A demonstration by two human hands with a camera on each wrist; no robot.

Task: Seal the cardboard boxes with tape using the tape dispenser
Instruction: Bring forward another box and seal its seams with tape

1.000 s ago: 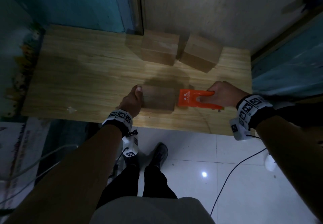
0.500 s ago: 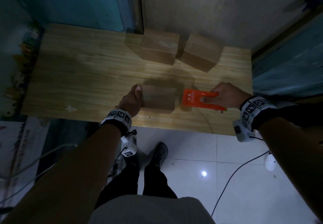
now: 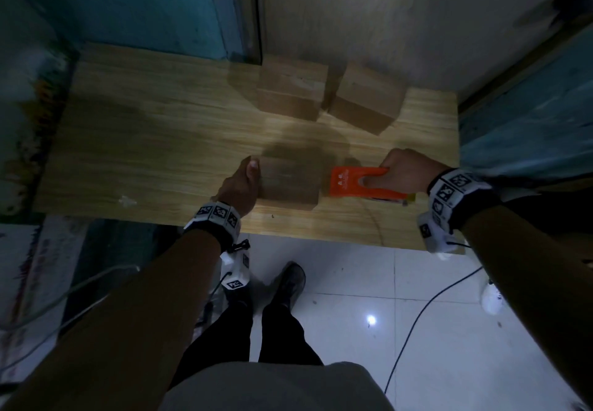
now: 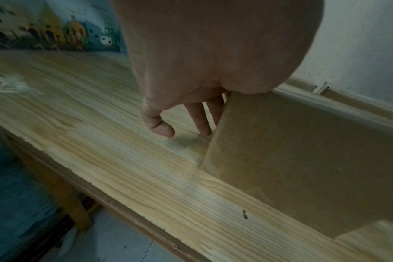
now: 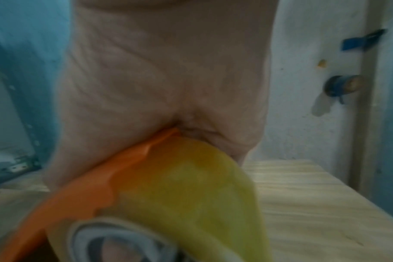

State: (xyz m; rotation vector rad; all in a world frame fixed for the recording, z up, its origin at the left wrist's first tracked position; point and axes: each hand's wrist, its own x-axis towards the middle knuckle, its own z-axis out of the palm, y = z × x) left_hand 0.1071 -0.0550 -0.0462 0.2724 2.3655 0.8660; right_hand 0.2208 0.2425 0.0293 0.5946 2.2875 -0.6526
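A small cardboard box (image 3: 288, 182) (image 4: 303, 159) stands near the front edge of the wooden table (image 3: 144, 154). My left hand (image 3: 242, 184) (image 4: 204, 53) holds its left side, thumb on the top edge and fingers (image 4: 201, 120) down the side face. My right hand (image 3: 404, 173) (image 5: 164, 70) grips an orange tape dispenser (image 3: 356, 182) (image 5: 79, 186). The dispenser's front end is just off the box's right side. A yellowish tape roll (image 5: 191, 186) sits in the dispenser. I cannot tell whether tape lies on the box top, which is dark.
Two more cardboard boxes (image 3: 292, 89) (image 3: 369, 96) stand side by side at the back of the table against the wall. The table's left half is bare wood. A cable (image 3: 417, 320) runs over the tiled floor by my feet.
The right hand and dispenser slid slightly right, away from the box's right side, then came back a little. The left hand and box have stayed put.
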